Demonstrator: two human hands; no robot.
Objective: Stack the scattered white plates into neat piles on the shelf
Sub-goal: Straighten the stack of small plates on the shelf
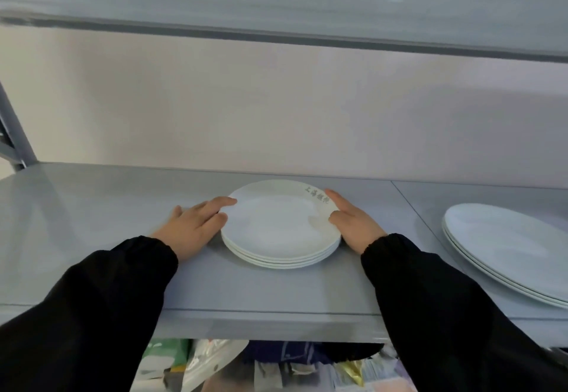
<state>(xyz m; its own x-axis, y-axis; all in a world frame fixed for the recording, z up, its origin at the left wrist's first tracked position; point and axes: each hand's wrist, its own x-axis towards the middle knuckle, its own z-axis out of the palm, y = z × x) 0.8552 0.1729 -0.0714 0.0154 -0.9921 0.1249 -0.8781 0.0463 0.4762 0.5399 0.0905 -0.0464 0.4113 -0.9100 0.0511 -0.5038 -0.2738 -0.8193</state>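
On the grey shelf [92,238], midway back, your left hand [190,225] and right hand [353,227] lie flat, fingers straight, touching opposite sides of the pile of small white plates [276,261]. Press unevenly and the smooth top plate [276,216] could slide askew. Nudge rightwards too hard and the pile could clip the larger plates [507,250] to its right.

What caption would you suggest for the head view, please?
Left hand and right hand touch both sides of a white plate stack on a grey shelf.
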